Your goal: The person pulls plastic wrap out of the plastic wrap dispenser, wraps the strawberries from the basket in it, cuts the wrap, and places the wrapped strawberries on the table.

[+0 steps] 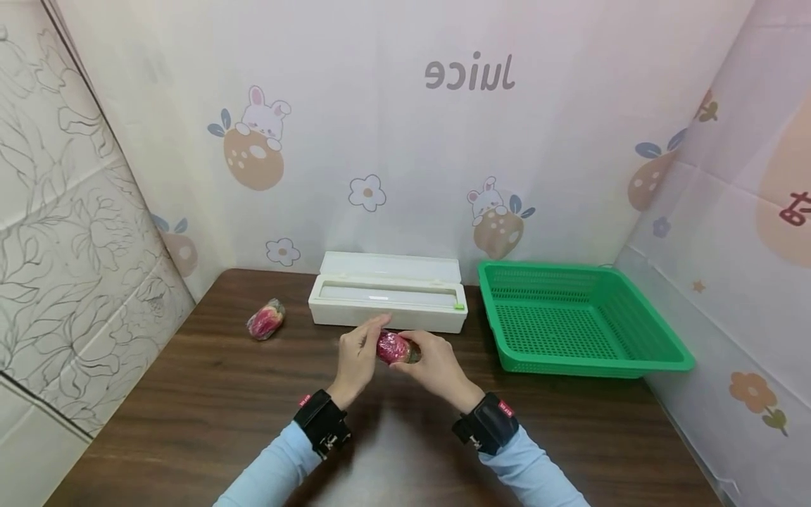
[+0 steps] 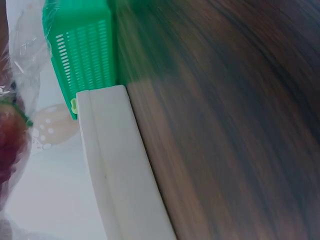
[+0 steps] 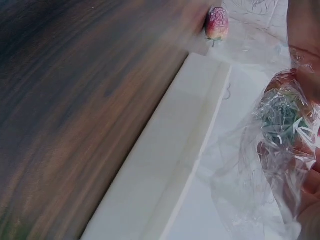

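Note:
Above the table, in front of the white cling film box (image 1: 388, 317), a red fruit (image 1: 392, 348) is held between both hands. My right hand (image 1: 438, 365) grips it from the right, fingers on top and thumb below. On its left side my left hand (image 1: 358, 358) touches it with fairly straight fingers. Loose clear film (image 3: 235, 185) hangs from the fruit in the right wrist view, bunched over its greenish end. Only part of the red fruit (image 2: 11, 142) shows at the edge of the left wrist view. A second film-wrapped red fruit (image 1: 266, 320) lies on the table at left.
The box's lid (image 1: 389, 266) stands raised against the printed backdrop, with a small green slider (image 1: 459, 307) at its right end. A green plastic basket (image 1: 507, 359) stands at the right on the dark wooden table (image 1: 253, 408). White panels line the left side.

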Available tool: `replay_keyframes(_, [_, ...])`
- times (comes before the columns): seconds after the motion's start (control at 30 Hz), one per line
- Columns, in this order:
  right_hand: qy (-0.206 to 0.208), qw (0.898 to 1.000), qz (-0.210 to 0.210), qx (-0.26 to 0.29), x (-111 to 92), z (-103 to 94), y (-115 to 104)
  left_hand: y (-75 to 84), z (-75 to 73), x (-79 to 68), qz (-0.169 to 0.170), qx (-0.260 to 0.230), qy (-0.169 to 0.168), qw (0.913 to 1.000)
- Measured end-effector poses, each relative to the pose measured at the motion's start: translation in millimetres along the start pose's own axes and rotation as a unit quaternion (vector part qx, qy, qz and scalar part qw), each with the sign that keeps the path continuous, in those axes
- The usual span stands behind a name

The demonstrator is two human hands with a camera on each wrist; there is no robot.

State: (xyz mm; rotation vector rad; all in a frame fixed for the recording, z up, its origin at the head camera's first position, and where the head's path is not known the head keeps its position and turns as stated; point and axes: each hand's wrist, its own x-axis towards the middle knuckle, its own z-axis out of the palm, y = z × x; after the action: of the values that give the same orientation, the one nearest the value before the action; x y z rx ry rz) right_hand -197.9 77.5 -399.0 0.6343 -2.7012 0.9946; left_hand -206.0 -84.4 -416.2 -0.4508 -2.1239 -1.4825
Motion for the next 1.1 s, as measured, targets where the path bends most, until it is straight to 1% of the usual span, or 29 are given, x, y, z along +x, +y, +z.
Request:
replay_keyframes(0.07, [0.005, 1.000, -0.005, -0.006, 0, 0.0, -2, -0.8, 2.0, -0.6, -0.061, -0.037, 0.004, 0.9975])
replay_keyframes(0.1, [0.008, 1.000, -0.006, -0.007, -1, 0.2, -3, -1.6, 2.8, -0.8, -0.094, -0.062, 0.006, 0.9936])
replay_keyframes(0.13, [0.011, 1.000, -0.008, -0.007, -1, 0.3, -4, -2.0, 3.8, -0.5, -0.128, -0.086, 0.009, 0.9879])
replay_keyframes(0.17, [0.017, 1.000, -0.012, -0.009, -1, 0.7, -5, -1.8, 4.6, 0.0, -0.162, -0.116, 0.012, 0.9798])
replay_keyframes(0.2, [0.021, 1.000, -0.015, -0.009, -1, 1.2, -5, -1.5, 5.7, 0.7, -0.195, -0.150, 0.016, 0.9691])
replay_keyframes(0.23, [0.027, 0.999, -0.021, -0.009, -1, 1.8, -5, -0.9, 6.9, 1.5, -0.227, -0.184, 0.021, 0.9560])
replay_keyframes(0.3, [0.037, 0.999, -0.031, -0.006, -2, 3.3, -6, 1.4, 9.8, 3.7, -0.282, -0.258, 0.030, 0.9236])
replay_keyframes(0.37, [0.045, 0.998, -0.038, -0.002, -2, 4.7, -6, 4.5, 13.0, 5.3, -0.328, -0.336, 0.044, 0.8817])
replay_keyframes(0.4, [0.047, 0.998, -0.038, 0.003, -2, 5.1, -6, 5.5, 14.8, 5.6, -0.346, -0.375, 0.051, 0.8585])
replay_keyframes(0.47, [0.051, 0.998, -0.033, 0.008, -3, 6.2, -7, 8.5, 17.6, 6.0, -0.371, -0.441, 0.065, 0.8146])
replay_keyframes(0.53, [0.051, 0.998, -0.025, 0.013, -4, 7.1, -8, 11.7, 19.8, 5.3, -0.381, -0.493, 0.074, 0.7790])
replay_keyframes(0.6, [0.048, 0.998, -0.016, 0.022, -5, 7.7, -9, 14.9, 21.3, 4.0, -0.383, -0.535, 0.083, 0.7480])
replay_keyframes(0.67, [0.043, 0.999, -0.004, 0.032, -5, 7.9, -10, 17.7, 22.2, 2.4, -0.382, -0.565, 0.095, 0.7253])
replay_keyframes(0.7, [0.040, 0.998, 0.003, 0.038, -5, 7.7, -12, 19.0, 22.4, 1.5, -0.381, -0.574, 0.102, 0.7174])
replay_keyframes(0.73, [0.036, 0.998, 0.008, 0.043, -6, 7.6, -13, 20.2, 22.5, 0.9, -0.379, -0.582, 0.107, 0.7114])
replay_keyframes(0.77, [0.032, 0.998, 0.015, 0.050, -6, 7.4, -14, 21.4, 22.6, 0.3, -0.377, -0.585, 0.110, 0.7096])
replay_keyframes(0.87, [0.023, 0.997, 0.035, 0.066, -6, 7.2, -16, 25.0, 22.9, -0.8, -0.368, -0.588, 0.115, 0.7108])
replay_keyframes(0.97, [0.017, 0.995, 0.051, 0.084, -6, 6.5, -17, 27.8, 24.0, -0.3, -0.359, -0.599, 0.115, 0.7065])
replay_keyframes(1.0, [0.017, 0.994, 0.054, 0.089, -6, 6.0, -18, 28.3, 24.4, 0.1, -0.357, -0.604, 0.115, 0.7036])
replay_keyframes(1.03, [0.019, 0.994, 0.056, 0.092, -6, 5.4, -18, 28.8, 24.5, 0.5, -0.359, -0.604, 0.112, 0.7028])
replay_keyframes(1.07, [0.021, 0.994, 0.054, 0.089, -6, 5.1, -18, 28.6, 24.4, 0.6, -0.361, -0.602, 0.105, 0.7049])
replay_keyframes(1.1, [0.024, 0.995, 0.054, 0.085, -5, 4.6, -17, 27.9, 24.0, 0.5, -0.364, -0.594, 0.096, 0.7112])
